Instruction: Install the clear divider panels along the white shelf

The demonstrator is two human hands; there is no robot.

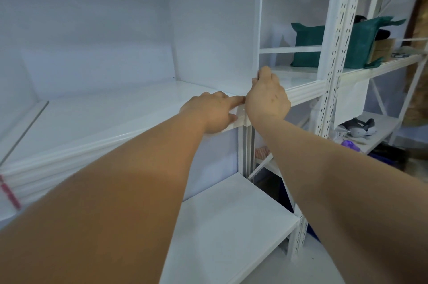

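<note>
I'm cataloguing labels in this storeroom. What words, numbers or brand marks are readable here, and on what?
No text here can be read.
Pink strip on the white shelf front edge: any print too blurred.
Small dark box on the right-hand rack: too small to read.
Divider panel, gripped by the right hand: no print visible.

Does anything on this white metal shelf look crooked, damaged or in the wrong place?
Nothing stands out. The clear upright divider panel stands straight on the white metal shelf; the right hand holds its front lower edge, the left hand rests beside it.
</note>
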